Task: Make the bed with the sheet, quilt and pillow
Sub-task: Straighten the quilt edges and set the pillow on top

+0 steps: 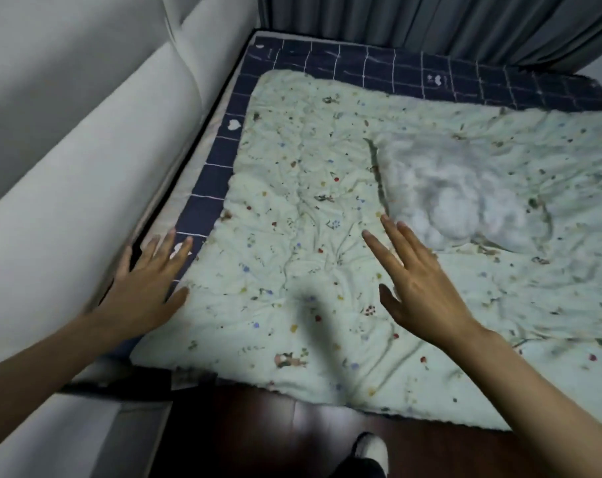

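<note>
Floral quilt (309,236) spread over navy checked sheet (216,157).
Left hand (148,288) and right hand (416,281) flat-fingered, gripping nothing; white pillow (465,198) on quilt.

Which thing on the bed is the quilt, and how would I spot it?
Start at the bed's dark blue sheet with its white grid lines. The quilt is the pale green, wrinkled cover lying on it, dotted with tiny flowers. Unlike the fluffy white patch on top of it, it has that flower print.
</note>
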